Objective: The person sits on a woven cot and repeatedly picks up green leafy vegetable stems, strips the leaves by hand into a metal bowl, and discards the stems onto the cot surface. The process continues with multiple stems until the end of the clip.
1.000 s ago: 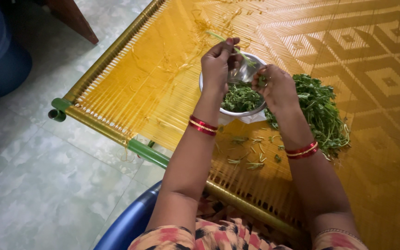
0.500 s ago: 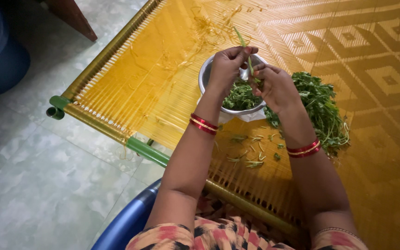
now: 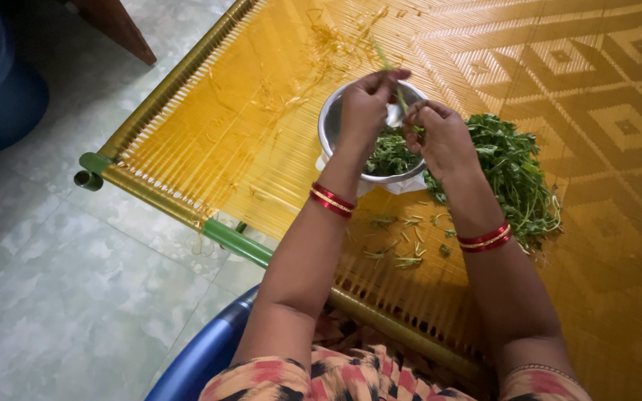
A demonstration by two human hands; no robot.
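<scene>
While both hands work above one steel bowl [image 3: 334, 126] holding picked leaves [image 3: 388, 156], one heap of greens [image 3: 518, 174] lies beside it. Left hand [image 3: 365, 111] and right hand [image 3: 443, 137] each pinch one thin green stem [image 3: 403, 100].

We held both forearms stretched forward, wrists close together. Our left hand [image 3: 365, 111] was raised, its fingertips pinched shut, while our right hand [image 3: 443, 137] (knuckles up) curled its fingers closed just beside it.

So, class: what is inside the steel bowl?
The bowl holds plucked green leaves. The left hand and right hand, pinching a stem, cover part of it; its bottom is hidden.
</scene>
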